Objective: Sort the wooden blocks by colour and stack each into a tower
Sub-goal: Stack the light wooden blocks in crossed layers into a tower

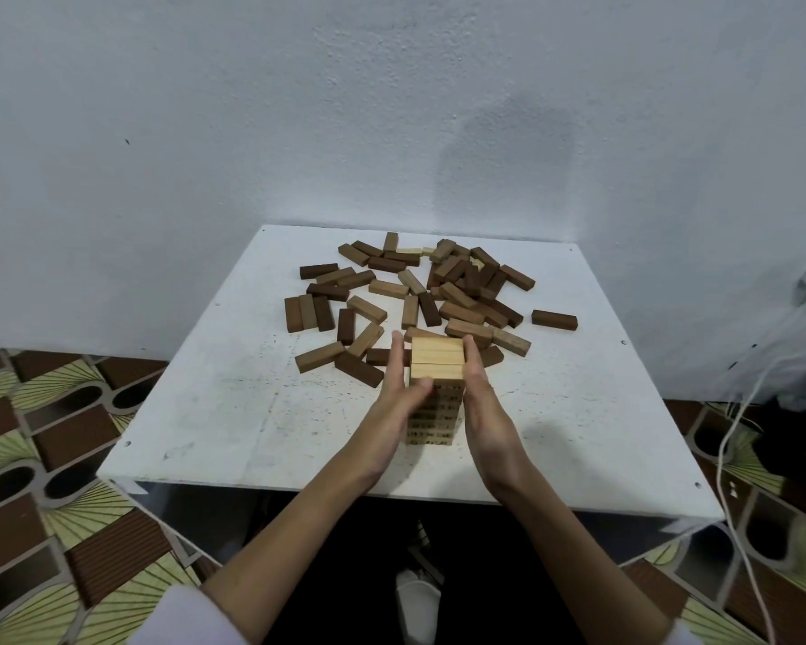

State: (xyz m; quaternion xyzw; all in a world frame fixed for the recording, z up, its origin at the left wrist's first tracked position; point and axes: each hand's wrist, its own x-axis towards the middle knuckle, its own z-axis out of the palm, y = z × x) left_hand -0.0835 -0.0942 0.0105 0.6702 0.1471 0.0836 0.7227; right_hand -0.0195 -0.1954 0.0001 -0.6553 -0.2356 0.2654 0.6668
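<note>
both flat, straight-fingered: left hand point(399, 381) and right hand point(480, 388) press the pale tower point(437, 365) between them.

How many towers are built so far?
1: a pale tower near the table's front edge, between the left hand and right hand. Other blocks lie loose behind.

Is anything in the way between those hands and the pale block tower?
Nothing visible. The left hand and right hand already press flat against opposite sides of the pale tower; the loose blocks lie behind it.
</note>
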